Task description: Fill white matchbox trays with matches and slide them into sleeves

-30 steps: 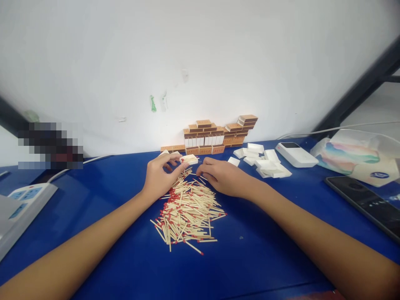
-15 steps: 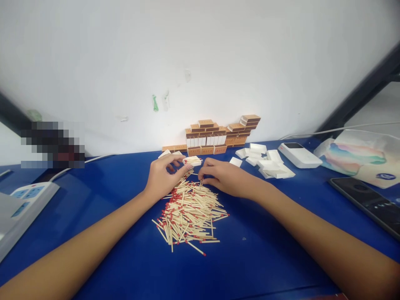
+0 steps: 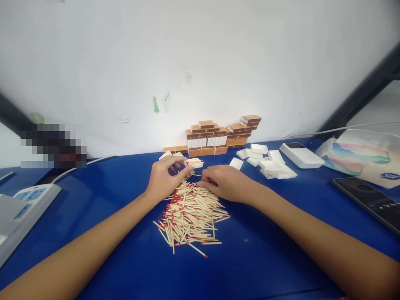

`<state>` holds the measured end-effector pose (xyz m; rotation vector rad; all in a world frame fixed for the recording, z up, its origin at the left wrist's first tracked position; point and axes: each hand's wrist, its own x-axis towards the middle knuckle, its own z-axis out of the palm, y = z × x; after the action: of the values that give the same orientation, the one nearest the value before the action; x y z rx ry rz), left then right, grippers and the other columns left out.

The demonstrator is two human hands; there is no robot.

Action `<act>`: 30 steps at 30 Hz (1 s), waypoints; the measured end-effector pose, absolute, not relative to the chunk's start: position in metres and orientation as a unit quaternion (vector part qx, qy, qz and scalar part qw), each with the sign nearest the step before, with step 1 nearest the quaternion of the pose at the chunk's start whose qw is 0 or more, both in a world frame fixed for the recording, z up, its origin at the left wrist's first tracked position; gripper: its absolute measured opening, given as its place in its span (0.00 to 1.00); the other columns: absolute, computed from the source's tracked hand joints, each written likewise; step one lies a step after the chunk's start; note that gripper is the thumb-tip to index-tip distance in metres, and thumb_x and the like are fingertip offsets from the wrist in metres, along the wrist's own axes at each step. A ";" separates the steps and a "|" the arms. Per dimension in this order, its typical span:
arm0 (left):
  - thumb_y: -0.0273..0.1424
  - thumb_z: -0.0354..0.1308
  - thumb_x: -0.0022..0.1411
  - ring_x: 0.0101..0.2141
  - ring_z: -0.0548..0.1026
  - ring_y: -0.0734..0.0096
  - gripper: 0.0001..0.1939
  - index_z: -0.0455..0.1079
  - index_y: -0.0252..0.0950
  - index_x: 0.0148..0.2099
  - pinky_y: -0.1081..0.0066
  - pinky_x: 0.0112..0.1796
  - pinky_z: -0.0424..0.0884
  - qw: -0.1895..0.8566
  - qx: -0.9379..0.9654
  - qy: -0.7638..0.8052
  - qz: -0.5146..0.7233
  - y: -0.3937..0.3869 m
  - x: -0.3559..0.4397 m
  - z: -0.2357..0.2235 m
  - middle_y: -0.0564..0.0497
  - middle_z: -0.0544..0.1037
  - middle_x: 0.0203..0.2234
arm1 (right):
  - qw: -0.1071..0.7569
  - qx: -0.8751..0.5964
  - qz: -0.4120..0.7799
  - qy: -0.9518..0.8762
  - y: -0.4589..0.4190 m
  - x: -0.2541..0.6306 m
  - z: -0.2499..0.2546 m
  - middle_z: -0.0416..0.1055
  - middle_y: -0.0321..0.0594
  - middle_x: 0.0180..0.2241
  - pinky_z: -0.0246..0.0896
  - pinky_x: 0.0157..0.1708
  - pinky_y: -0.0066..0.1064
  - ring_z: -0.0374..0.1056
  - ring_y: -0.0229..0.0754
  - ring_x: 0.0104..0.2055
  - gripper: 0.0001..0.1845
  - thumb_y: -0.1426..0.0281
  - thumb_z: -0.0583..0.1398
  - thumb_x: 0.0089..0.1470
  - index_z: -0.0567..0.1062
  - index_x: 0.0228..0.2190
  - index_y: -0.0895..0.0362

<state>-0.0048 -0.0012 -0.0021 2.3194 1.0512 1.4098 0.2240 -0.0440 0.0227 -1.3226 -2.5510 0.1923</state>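
Observation:
A white matchbox tray (image 3: 194,163) with matches in it is held between the thumb and fingers of my left hand (image 3: 166,175), just above the far end of the match pile. My right hand (image 3: 223,181) is closed at the pile's upper right edge, its fingertips curled together; what they pinch, if anything, is hidden. Below both hands spreads a loose heap of wooden matches (image 3: 193,212) with red heads, many heads towards the left side.
Brown matchboxes (image 3: 208,151) are stacked against the wall. White trays (image 3: 275,166) lie at right, near a white device (image 3: 301,155), a plastic packet (image 3: 359,156) and a black phone (image 3: 367,200). A power strip (image 3: 31,204) sits at left on the blue table (image 3: 125,262).
My right hand has turned slightly and its fingers have curled tighter at the pile's edge. My left hand keeps the tray in nearly the same place.

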 end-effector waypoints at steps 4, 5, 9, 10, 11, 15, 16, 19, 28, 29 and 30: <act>0.38 0.70 0.62 0.30 0.78 0.71 0.13 0.81 0.38 0.46 0.70 0.31 0.74 0.112 0.797 0.354 0.477 -0.003 -0.004 -0.002 0.50 0.83 0.33 | 0.132 -0.451 0.070 -0.880 -0.043 0.225 0.022 0.72 0.37 0.28 0.45 0.29 0.32 0.59 0.37 0.28 0.14 0.64 0.59 0.67 0.70 0.29 0.56; 0.39 0.70 0.62 0.30 0.78 0.71 0.13 0.81 0.38 0.46 0.70 0.30 0.74 0.113 0.798 0.353 0.475 -0.003 -0.004 -0.002 0.50 0.83 0.33 | 0.132 -0.451 0.071 -0.880 -0.043 0.225 0.022 0.72 0.37 0.28 0.45 0.29 0.32 0.59 0.37 0.28 0.14 0.63 0.59 0.68 0.70 0.29 0.56; 0.39 0.70 0.62 0.28 0.76 0.72 0.13 0.80 0.38 0.46 0.70 0.29 0.74 0.114 0.802 0.354 0.468 -0.003 -0.004 -0.002 0.51 0.82 0.32 | 0.131 -0.456 0.067 -0.878 -0.042 0.226 0.024 0.72 0.38 0.28 0.46 0.30 0.33 0.61 0.38 0.29 0.17 0.61 0.57 0.69 0.70 0.29 0.56; 0.39 0.70 0.63 0.27 0.75 0.72 0.13 0.80 0.38 0.46 0.70 0.29 0.74 0.115 0.802 0.354 0.467 -0.003 -0.004 -0.002 0.51 0.82 0.32 | 0.130 -0.460 0.065 -0.876 -0.042 0.226 0.024 0.72 0.38 0.28 0.46 0.30 0.33 0.61 0.38 0.29 0.17 0.61 0.57 0.69 0.70 0.29 0.56; 0.39 0.70 0.63 0.27 0.75 0.72 0.12 0.80 0.38 0.45 0.70 0.29 0.74 0.116 0.803 0.353 0.466 -0.003 -0.004 -0.002 0.51 0.82 0.31 | 0.128 -0.464 0.065 -0.874 -0.043 0.226 0.024 0.72 0.38 0.28 0.45 0.30 0.33 0.61 0.38 0.29 0.17 0.61 0.57 0.69 0.71 0.29 0.56; 0.38 0.69 0.63 0.27 0.75 0.72 0.11 0.80 0.38 0.45 0.70 0.29 0.73 0.115 0.809 0.347 0.460 -0.004 -0.004 -0.002 0.51 0.82 0.30 | 0.121 -0.475 0.069 -0.869 -0.045 0.224 0.023 0.73 0.37 0.28 0.44 0.29 0.33 0.61 0.37 0.28 0.15 0.62 0.58 0.68 0.71 0.29 0.55; 0.39 0.69 0.64 0.27 0.75 0.72 0.11 0.80 0.38 0.45 0.70 0.29 0.73 0.113 0.812 0.346 0.457 -0.004 -0.004 -0.001 0.51 0.82 0.30 | 0.120 -0.474 0.067 -0.869 -0.045 0.223 0.022 0.73 0.37 0.28 0.44 0.28 0.33 0.61 0.37 0.28 0.15 0.63 0.58 0.68 0.71 0.29 0.55; 0.40 0.68 0.64 0.26 0.75 0.72 0.12 0.80 0.38 0.44 0.70 0.29 0.73 0.101 0.821 0.345 0.444 -0.005 -0.003 -0.001 0.51 0.82 0.31 | 0.113 -0.471 0.059 -0.873 -0.047 0.221 0.023 0.74 0.39 0.29 0.45 0.28 0.33 0.62 0.38 0.28 0.14 0.65 0.56 0.68 0.71 0.29 0.56; 0.41 0.66 0.66 0.25 0.74 0.72 0.12 0.80 0.38 0.43 0.70 0.29 0.70 0.110 0.861 0.327 0.373 -0.006 -0.003 -0.001 0.52 0.79 0.27 | 0.087 -0.477 0.058 -0.872 -0.052 0.216 0.028 0.77 0.43 0.32 0.46 0.29 0.34 0.67 0.40 0.31 0.13 0.67 0.55 0.69 0.74 0.32 0.57; 0.41 0.66 0.66 0.25 0.74 0.72 0.12 0.80 0.37 0.43 0.70 0.30 0.70 0.110 0.861 0.328 0.373 -0.006 -0.003 -0.001 0.52 0.79 0.27 | 0.084 -0.478 0.059 -0.872 -0.053 0.215 0.028 0.77 0.43 0.33 0.46 0.29 0.33 0.67 0.40 0.31 0.14 0.67 0.55 0.69 0.74 0.33 0.57; 0.41 0.66 0.66 0.25 0.73 0.72 0.12 0.80 0.37 0.43 0.70 0.30 0.70 0.111 0.861 0.328 0.373 -0.006 -0.003 -0.001 0.52 0.79 0.27 | 0.082 -0.478 0.061 -0.873 -0.053 0.215 0.028 0.77 0.43 0.33 0.46 0.29 0.33 0.67 0.40 0.31 0.14 0.67 0.55 0.69 0.75 0.33 0.57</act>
<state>-0.0026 -0.0062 -0.0007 2.5282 0.9647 1.0945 0.2147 -0.0529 0.0285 -1.4274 -2.6066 0.1809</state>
